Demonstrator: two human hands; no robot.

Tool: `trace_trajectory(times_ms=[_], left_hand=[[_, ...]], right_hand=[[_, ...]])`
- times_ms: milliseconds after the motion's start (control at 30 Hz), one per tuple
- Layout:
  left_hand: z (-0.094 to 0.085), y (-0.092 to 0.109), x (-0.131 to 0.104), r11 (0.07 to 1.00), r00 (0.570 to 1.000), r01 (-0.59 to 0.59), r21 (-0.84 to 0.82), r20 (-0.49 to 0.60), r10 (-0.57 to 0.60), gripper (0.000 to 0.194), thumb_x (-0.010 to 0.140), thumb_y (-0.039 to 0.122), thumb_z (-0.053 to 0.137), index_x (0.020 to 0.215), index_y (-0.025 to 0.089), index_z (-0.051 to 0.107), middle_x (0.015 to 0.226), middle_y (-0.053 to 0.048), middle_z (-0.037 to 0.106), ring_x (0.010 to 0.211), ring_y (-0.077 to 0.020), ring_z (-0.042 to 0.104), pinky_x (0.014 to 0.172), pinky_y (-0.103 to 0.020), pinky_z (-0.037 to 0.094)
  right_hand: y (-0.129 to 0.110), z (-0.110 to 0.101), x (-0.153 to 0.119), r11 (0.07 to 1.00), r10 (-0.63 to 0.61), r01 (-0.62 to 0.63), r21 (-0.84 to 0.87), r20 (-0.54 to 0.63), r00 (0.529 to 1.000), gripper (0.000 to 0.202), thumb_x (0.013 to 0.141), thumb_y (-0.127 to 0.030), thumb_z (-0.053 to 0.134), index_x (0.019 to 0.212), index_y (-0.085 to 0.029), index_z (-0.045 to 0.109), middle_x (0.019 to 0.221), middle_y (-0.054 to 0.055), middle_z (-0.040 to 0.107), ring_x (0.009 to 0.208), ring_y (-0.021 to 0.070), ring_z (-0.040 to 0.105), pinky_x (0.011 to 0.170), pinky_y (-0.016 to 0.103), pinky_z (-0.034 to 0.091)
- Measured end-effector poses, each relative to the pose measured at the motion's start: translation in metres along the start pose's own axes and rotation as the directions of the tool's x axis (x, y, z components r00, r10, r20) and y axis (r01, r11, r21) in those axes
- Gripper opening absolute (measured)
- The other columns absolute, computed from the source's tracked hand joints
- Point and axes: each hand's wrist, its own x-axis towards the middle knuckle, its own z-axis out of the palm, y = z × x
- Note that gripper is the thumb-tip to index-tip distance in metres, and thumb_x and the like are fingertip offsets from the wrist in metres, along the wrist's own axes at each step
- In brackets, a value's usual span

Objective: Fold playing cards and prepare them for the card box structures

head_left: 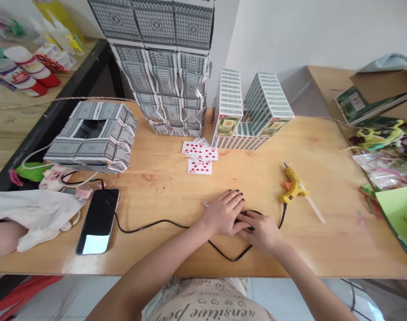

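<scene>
My left hand (223,213) lies flat on the table, palm down, its fingers stretched out to the upper right. Touching its thumb side is my right hand (262,229), also palm down, with fingers laid loosely over the black cable (235,258). A thin pointed tip (205,205) sticks out from beneath my left hand; the rest of it is covered. To the right lies a yellow glue gun (293,185) with a clear glue stick (316,208) in its back end. Several playing cards (200,167), faces up with red diamonds, lie in a loose pile beyond my hands.
A tall tower of folded cards (172,73) stands at the back. Left of it sits a card-built box (90,149) with a square hole. Stacked card boxes (230,104) stand right of the tower. A phone (98,220) lies left, near another person's sleeve (33,209).
</scene>
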Motion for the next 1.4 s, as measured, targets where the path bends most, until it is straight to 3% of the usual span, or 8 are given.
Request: trace_trajectory(times_ms=[167, 267, 533, 1000, 1167, 1300, 1400], left_hand=[[0.0, 0.022, -0.016, 0.997, 0.997, 0.073, -0.027, 0.02, -0.072, 0.061, 0.086, 0.055, 0.038, 0.121, 0.006, 0.05, 0.134, -0.017, 0.046, 0.132, -0.0272, 0.03, 0.109, -0.041, 0.028], [-0.006, 0.024, -0.016, 0.996, 0.995, 0.086, -0.026, 0.056, -0.085, 0.063, 0.085, 0.057, 0.039, 0.123, 0.009, 0.049, 0.137, -0.015, 0.042, 0.134, -0.0276, 0.027, 0.11, -0.043, 0.025], [-0.015, 0.002, -0.002, 0.999, 0.997, 0.039, -0.003, 0.063, -0.038, 0.07, 0.078, 0.066, 0.042, 0.123, 0.013, 0.05, 0.138, -0.012, 0.042, 0.133, -0.0297, 0.026, 0.111, -0.047, 0.02], [-0.005, 0.0, -0.009, 1.0, 1.0, -0.002, 0.011, 0.013, 0.002, 0.081, 0.075, 0.071, 0.04, 0.122, 0.006, 0.052, 0.133, -0.015, 0.048, 0.132, -0.0294, 0.029, 0.11, -0.045, 0.024], [0.0, 0.001, -0.013, 0.999, 0.999, -0.026, 0.018, -0.045, 0.027, 0.078, 0.076, 0.07, 0.038, 0.113, 0.004, 0.058, 0.126, -0.018, 0.054, 0.126, -0.0306, 0.039, 0.107, -0.043, 0.032], [-0.002, -0.004, -0.009, 1.0, 0.995, 0.027, -0.015, -0.099, -0.028, 0.062, 0.082, 0.058, 0.04, 0.108, 0.006, 0.061, 0.116, -0.015, 0.061, 0.115, -0.026, 0.052, 0.1, -0.038, 0.041], [-0.003, -0.007, -0.005, 0.999, 0.992, 0.043, -0.017, -0.116, -0.045, 0.056, 0.085, 0.053, 0.039, 0.108, 0.007, 0.06, 0.114, -0.013, 0.063, 0.112, -0.0247, 0.055, 0.099, -0.037, 0.042]], right_hand=[[-0.002, -0.001, -0.017, 0.998, -0.03, 0.023, 0.062, 0.115, 0.993, 0.022, 0.079, -0.026, 0.054, 0.097, -0.026, 0.068, 0.076, 0.002, 0.065, 0.068, 0.0153, 0.061, 0.06, 0.024, 0.041], [-0.006, 0.0, -0.02, 0.997, -0.005, -0.006, 0.073, 0.151, 0.989, 0.024, 0.079, -0.026, 0.053, 0.099, -0.029, 0.067, 0.077, 0.001, 0.066, 0.07, 0.0157, 0.062, 0.06, 0.025, 0.04], [-0.002, 0.006, -0.015, 0.989, 0.057, -0.07, 0.129, 0.102, 0.993, 0.031, 0.081, -0.028, 0.053, 0.111, -0.03, 0.063, 0.078, 0.0, 0.065, 0.064, 0.0127, 0.062, 0.059, 0.022, 0.043], [-0.014, 0.012, -0.02, 0.995, 0.043, -0.045, -0.087, -0.017, 0.999, 0.036, 0.078, -0.029, 0.055, 0.113, -0.029, 0.062, 0.069, 0.001, 0.062, 0.06, 0.0151, 0.06, 0.053, 0.024, 0.031], [-0.022, 0.012, -0.019, 0.996, 0.044, -0.048, -0.072, -0.059, 0.997, 0.037, 0.079, -0.027, 0.053, 0.114, -0.028, 0.062, 0.067, 0.001, 0.061, 0.06, 0.0152, 0.06, 0.055, 0.024, 0.036], [-0.028, 0.011, -0.004, 0.975, 0.21, -0.219, -0.04, -0.161, 0.964, 0.036, 0.077, -0.024, 0.051, 0.111, -0.027, 0.064, 0.077, 0.004, 0.066, 0.061, 0.0161, 0.061, 0.052, 0.023, 0.039], [-0.025, 0.011, 0.005, 0.961, 0.276, -0.278, 0.014, -0.154, 0.949, 0.037, 0.075, -0.022, 0.051, 0.109, -0.029, 0.064, 0.084, 0.003, 0.068, 0.064, 0.0163, 0.062, 0.051, 0.023, 0.041]])
